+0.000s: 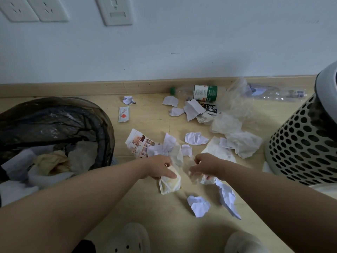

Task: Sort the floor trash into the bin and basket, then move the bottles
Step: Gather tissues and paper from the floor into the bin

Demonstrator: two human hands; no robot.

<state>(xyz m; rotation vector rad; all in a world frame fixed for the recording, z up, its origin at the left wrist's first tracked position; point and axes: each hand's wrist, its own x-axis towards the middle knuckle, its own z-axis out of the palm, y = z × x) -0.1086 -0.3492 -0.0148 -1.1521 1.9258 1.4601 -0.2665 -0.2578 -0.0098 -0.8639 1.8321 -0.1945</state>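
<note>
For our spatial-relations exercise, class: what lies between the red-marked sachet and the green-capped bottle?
In the head view, a torn white paper scrap lies between the sachet and the bottle; the rest of that stretch is bare floor.

Your single head camera looks forward and steeply down, close over your left hand (160, 168) and right hand (206, 166), taking in the floor (151, 123) up to the wall (200, 42).

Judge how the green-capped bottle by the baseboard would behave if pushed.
The green-capped bottle lies on its side, so it would probably roll. Its clear part looks empty, so it is likely light and may skid or dent easily.
</note>
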